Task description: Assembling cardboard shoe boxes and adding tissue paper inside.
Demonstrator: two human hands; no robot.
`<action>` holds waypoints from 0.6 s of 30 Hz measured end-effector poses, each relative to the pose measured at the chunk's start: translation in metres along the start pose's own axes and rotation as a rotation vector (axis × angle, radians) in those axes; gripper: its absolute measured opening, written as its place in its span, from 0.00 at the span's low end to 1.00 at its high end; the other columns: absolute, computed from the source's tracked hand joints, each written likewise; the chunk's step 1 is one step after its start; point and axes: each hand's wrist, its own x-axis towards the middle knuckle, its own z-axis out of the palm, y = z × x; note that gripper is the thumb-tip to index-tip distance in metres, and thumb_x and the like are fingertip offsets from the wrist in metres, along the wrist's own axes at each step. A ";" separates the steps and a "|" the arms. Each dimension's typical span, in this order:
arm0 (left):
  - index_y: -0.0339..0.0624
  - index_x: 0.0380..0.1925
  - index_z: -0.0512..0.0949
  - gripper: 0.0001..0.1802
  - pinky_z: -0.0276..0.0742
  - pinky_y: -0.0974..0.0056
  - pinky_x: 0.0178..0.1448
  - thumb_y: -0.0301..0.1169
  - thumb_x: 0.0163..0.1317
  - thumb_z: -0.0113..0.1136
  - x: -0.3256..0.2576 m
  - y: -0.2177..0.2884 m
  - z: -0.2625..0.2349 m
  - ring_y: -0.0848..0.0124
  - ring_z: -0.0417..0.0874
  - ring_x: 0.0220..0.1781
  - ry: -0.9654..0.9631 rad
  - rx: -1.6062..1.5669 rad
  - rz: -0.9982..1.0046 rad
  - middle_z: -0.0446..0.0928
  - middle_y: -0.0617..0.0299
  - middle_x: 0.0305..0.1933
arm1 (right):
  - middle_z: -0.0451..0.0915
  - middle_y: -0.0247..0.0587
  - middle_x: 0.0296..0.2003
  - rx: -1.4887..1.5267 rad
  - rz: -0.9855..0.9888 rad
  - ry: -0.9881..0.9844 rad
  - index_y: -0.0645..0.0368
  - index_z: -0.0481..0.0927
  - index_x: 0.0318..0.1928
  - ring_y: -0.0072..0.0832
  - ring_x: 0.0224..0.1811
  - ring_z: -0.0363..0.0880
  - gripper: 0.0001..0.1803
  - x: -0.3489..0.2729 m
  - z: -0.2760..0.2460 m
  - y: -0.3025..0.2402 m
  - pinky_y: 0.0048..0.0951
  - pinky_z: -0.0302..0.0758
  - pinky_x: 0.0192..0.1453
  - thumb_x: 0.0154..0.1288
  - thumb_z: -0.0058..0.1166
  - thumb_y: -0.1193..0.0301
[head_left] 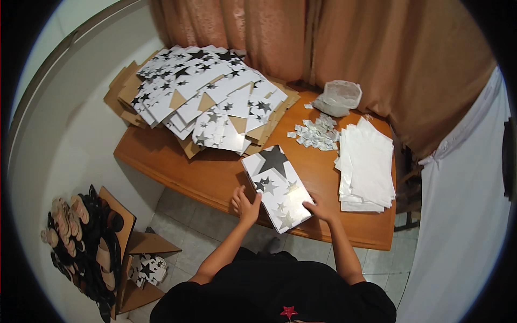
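A white cardboard box point(279, 189) printted with black and silver stars lies tilted across the front of the table, its lid side up. On its right edge my right hand point(322, 209) has hold, thumb over the top and the other fingers mostly hidden behind the side. Beside the left long edge is my left hand point(246, 205), its fingers spread apart and its thumb by the box's side. Whether anything is inside the box cannot be seen.
Flat star-printed cardboard sheets point(215, 116) pile up at the back left. Small sachets point(315, 133) lie near a clear plastic bag point(340, 97); white paper sheets point(367, 164) are stacked at right. A shoe rack point(121, 237) holding shoes stands left of the wooden table point(177, 171).
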 end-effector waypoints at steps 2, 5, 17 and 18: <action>0.43 0.60 0.59 0.39 0.45 0.45 0.65 0.56 0.55 0.52 -0.018 -0.019 -0.010 0.51 0.48 0.66 -0.247 0.057 -0.099 0.51 0.50 0.65 | 0.67 0.47 0.57 0.105 -0.074 -0.049 0.65 0.57 0.63 0.32 0.58 0.64 0.37 -0.014 0.023 -0.016 0.30 0.59 0.63 0.54 0.56 0.69; 0.39 0.65 0.50 0.45 0.42 0.51 0.68 0.57 0.57 0.49 -0.047 -0.036 -0.014 0.48 0.46 0.67 -0.393 0.024 -0.127 0.50 0.42 0.65 | 0.64 0.48 0.59 0.292 -0.053 -0.142 0.64 0.53 0.65 0.33 0.60 0.62 0.42 -0.031 0.057 -0.009 0.30 0.56 0.64 0.50 0.56 0.71; 0.44 0.68 0.34 0.50 0.49 0.64 0.68 0.32 0.55 0.58 -0.184 -0.122 -0.230 0.65 0.50 0.69 -0.277 -0.847 -0.211 0.45 0.53 0.70 | 0.45 0.50 0.64 0.136 -0.430 -0.414 0.61 0.40 0.68 0.40 0.68 0.44 0.61 -0.117 0.251 -0.062 0.40 0.47 0.68 0.41 0.61 0.47; 0.40 0.67 0.40 0.47 0.53 0.64 0.66 0.30 0.53 0.58 -0.205 -0.126 -0.256 0.66 0.56 0.65 -0.158 -0.821 -0.247 0.54 0.55 0.65 | 0.45 0.51 0.64 0.156 -0.501 -0.454 0.61 0.39 0.68 0.40 0.68 0.43 0.63 -0.125 0.280 -0.070 0.40 0.46 0.68 0.40 0.62 0.45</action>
